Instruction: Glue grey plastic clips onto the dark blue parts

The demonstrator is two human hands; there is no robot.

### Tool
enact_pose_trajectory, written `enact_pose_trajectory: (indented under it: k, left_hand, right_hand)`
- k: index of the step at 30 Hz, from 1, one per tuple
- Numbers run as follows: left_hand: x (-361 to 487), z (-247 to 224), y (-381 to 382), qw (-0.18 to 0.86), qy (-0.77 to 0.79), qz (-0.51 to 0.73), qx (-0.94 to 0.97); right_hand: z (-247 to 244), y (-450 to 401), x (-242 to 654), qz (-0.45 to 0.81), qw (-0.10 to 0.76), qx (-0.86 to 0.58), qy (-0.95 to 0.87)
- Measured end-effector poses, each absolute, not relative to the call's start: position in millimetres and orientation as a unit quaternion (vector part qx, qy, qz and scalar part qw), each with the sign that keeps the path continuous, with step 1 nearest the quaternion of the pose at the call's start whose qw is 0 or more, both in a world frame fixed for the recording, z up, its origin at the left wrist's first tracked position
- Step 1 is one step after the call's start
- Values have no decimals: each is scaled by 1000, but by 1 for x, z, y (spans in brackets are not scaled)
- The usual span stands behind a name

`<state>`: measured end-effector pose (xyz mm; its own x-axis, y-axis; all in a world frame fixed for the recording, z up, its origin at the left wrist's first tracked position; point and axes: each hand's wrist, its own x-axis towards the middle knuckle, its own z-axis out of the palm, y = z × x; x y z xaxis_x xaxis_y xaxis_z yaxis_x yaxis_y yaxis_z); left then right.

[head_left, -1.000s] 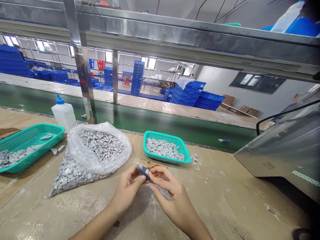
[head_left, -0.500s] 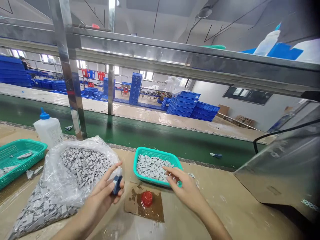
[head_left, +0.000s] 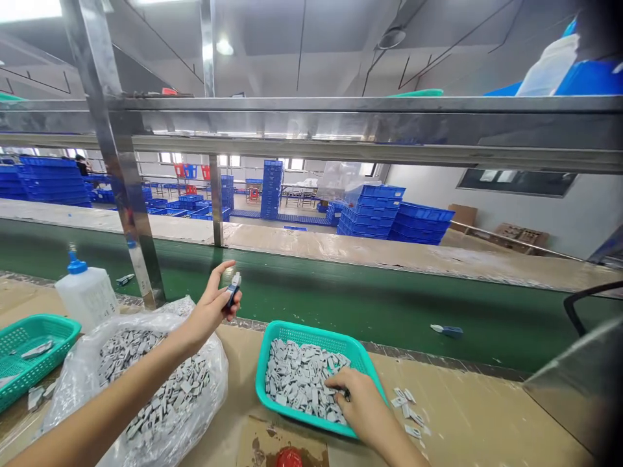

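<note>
My left hand (head_left: 213, 306) is raised over the near edge of the green conveyor belt (head_left: 311, 298), its fingers closed on a small blue and grey part (head_left: 233, 288). My right hand (head_left: 357, 407) rests inside the teal basket (head_left: 272, 337), fingertips down among several small grey pieces (head_left: 296, 379). Whether those fingers pinch a piece I cannot tell. Under my left forearm lies a clear plastic bag (head_left: 146, 383) full of the same grey pieces.
A white glue bottle (head_left: 86, 295) with a blue cap stands at the left beside a second teal basket (head_left: 29, 353). A red blob (head_left: 288, 456) sits on brown card at the bottom edge. A few loose grey pieces (head_left: 409, 415) lie right of the basket. A steel post (head_left: 124, 188) rises at the left.
My left hand lifted the blue and grey part away from the bench, out toward the belt. My right hand let go of it and reached into the teal basket of grey pieces.
</note>
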<state>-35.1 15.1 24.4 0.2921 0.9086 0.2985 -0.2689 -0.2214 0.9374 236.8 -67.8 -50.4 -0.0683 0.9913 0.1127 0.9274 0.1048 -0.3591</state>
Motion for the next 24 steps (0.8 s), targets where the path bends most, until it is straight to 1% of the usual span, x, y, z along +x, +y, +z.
enact_pose_trajectory:
  k: [5,10,14,18,20,24]
  left_hand:
    - [-11,-7,80,505,385,417,650]
    - [-4,-44,147,521,481,367,602]
    - [-5,-72,157,563,488,391,540]
    - [-13,-82,155,597,458,443,488]
    - [-16,-81,156,613,440,460,468]
    - [-18,-80,162,647,404,475,439]
  right_hand:
    - [-58,-67,242,112,243,-650,-711]
    - [-57,-69,240,111,292,-642,-700]
    - [-50,-71,234,89,305,-635,-703]
    - [-49,-70,233,96,327,-639,-690]
    - [-50,-68,235,134,363,-640,-664]
    - [-49,-64,240,273,425,-655,-562]
